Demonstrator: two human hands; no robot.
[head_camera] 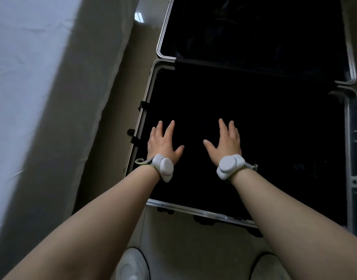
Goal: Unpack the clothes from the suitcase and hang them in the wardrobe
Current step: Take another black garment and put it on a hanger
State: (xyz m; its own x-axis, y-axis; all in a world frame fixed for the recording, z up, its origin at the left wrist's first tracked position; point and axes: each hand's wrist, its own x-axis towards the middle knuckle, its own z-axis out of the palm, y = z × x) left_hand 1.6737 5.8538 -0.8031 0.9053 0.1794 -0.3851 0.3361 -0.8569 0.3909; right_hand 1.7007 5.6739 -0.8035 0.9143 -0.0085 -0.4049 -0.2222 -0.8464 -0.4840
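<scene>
An open suitcase [147, 110] with a silver metal frame lies flat on the floor, both halves spread. Its near half is filled by a flat black surface, too dark to tell cloth from divider. The far half [351, 63] shows dark, faintly creased fabric inside. My left hand [163, 142] is over the near half close to its left edge, fingers spread, holding nothing. My right hand [226, 142] is over the middle of the same half, fingers apart, also holding nothing. Both wrists carry white bands. No wardrobe or hanger is in view.
A bed with a pale sheet [28, 77] runs along the left, its side close to the suitcase. A narrow strip of light floor [193, 249] lies between the suitcase and my two white shoes [133, 265] at the bottom edge.
</scene>
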